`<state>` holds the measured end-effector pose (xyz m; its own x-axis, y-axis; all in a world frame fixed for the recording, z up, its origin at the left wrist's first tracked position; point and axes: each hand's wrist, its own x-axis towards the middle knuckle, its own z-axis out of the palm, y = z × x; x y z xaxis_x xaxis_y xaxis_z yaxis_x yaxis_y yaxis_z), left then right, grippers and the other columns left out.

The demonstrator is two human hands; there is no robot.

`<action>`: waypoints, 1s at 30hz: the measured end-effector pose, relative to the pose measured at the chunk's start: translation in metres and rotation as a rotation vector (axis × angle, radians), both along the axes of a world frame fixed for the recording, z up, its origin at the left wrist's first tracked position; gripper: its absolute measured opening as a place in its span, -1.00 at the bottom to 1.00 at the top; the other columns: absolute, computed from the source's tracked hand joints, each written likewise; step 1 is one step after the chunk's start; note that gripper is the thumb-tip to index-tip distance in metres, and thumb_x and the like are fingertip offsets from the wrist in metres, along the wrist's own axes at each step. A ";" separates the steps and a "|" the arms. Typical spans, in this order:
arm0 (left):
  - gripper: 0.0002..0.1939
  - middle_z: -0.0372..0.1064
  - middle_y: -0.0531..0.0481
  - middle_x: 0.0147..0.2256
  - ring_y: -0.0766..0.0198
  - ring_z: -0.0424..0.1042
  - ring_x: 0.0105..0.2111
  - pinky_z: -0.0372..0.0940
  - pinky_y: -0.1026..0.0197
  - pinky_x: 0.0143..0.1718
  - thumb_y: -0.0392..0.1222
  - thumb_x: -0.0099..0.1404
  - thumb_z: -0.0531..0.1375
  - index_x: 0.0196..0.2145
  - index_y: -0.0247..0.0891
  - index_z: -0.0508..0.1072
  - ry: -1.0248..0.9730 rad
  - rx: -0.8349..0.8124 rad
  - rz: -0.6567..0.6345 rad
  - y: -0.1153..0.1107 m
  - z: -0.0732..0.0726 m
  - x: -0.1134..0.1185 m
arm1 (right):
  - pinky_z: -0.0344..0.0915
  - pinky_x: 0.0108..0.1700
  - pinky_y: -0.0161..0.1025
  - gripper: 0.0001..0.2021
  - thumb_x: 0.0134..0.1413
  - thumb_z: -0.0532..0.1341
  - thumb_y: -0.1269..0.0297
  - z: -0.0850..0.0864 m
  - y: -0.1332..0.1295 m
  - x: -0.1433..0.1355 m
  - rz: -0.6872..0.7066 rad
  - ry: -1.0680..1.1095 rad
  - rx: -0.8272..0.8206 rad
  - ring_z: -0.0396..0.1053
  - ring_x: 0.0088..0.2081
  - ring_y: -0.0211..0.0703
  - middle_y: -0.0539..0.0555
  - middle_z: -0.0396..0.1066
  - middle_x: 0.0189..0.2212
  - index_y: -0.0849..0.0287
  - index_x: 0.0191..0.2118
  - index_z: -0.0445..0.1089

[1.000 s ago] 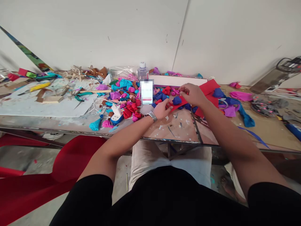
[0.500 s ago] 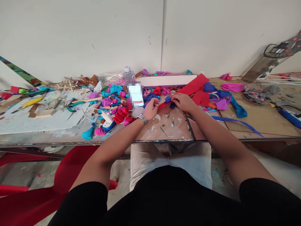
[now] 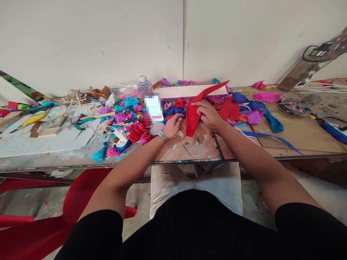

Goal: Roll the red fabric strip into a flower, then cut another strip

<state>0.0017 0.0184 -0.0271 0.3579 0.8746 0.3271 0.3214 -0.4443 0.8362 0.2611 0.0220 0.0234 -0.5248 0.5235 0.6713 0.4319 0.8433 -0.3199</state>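
My right hand (image 3: 208,114) pinches a long red strip of crepe paper or cloth (image 3: 193,117). The strip is folded over, one end hanging toward the table and the other slanting up to the right. To its left, my left hand (image 3: 173,127), with a watch on the wrist, is at the edge of a heap of crumpled coloured pieces. Its fingers are stretched out and apart from the thumb, beside blue crumpled pieces (image 3: 177,111); I see nothing held in it. Another red piece (image 3: 230,110) lies just right of my right hand.
A lit phone (image 3: 154,108) stands in front of a plastic bottle (image 3: 146,86). A white and blue power socket (image 3: 123,144) lies near the front edge. Blue ribbon (image 3: 273,137) and cardboard (image 3: 306,137) are at right. A yellow cutter (image 3: 34,119) lies at left.
The red strip has swung from lying flat to standing folded, one end dropping toward me. My left hand has come off the strip and moved slightly left. The blue piece between the hands is gone from there.
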 end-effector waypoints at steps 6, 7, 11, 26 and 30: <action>-0.39 0.52 -0.06 -0.28 0.22 0.46 -0.35 0.39 0.18 -0.34 0.39 0.49 0.07 0.01 -0.24 0.49 -0.147 -0.131 -0.008 -0.002 0.003 0.003 | 0.31 0.08 0.06 -0.89 0.06 0.08 0.41 -0.004 -0.007 -0.015 0.168 -0.081 -0.061 0.43 -0.11 0.05 0.18 0.58 -0.12 0.03 -0.37 0.14; -0.42 0.53 -0.06 -0.28 0.24 0.46 -0.35 0.39 0.20 -0.34 0.35 0.47 0.14 0.03 -0.25 0.48 -0.177 -0.163 -0.020 -0.001 0.002 0.004 | 0.32 0.04 0.03 -0.89 0.07 0.08 0.39 -0.005 -0.008 -0.017 0.183 -0.067 -0.086 0.42 -0.14 0.03 0.17 0.57 -0.16 0.03 -0.38 0.12; -0.45 0.55 -0.02 -0.30 0.30 0.48 -0.37 0.39 0.24 -0.32 0.06 0.37 0.36 0.15 -0.27 0.37 -0.300 -0.289 -0.050 0.003 -0.001 0.006 | 0.34 0.01 0.02 -0.87 0.14 0.09 0.22 -0.005 -0.012 -0.020 0.185 -0.005 -0.229 0.43 -0.15 0.05 0.18 0.57 -0.19 0.01 -0.40 0.10; -0.37 0.48 0.03 -0.27 0.28 0.49 -0.37 0.47 0.18 -0.29 -0.27 0.24 0.27 0.27 -0.18 0.32 -0.358 -0.382 -0.080 0.000 0.001 0.005 | 0.43 0.02 -0.01 -0.68 0.25 0.26 -0.09 -0.024 0.004 -0.013 -0.137 0.130 -0.257 0.45 -0.03 0.06 0.21 0.52 -0.01 0.08 -0.18 0.43; -0.51 0.42 0.03 -0.32 0.29 0.44 -0.41 0.46 0.18 -0.32 -0.20 0.31 0.20 0.20 -0.16 0.43 -0.379 -0.377 -0.114 -0.003 0.002 0.005 | 0.40 0.09 0.05 -0.66 0.25 0.29 -0.06 -0.022 -0.001 -0.015 -0.107 0.005 -0.199 0.44 -0.05 0.10 0.21 0.53 -0.05 0.10 -0.07 0.47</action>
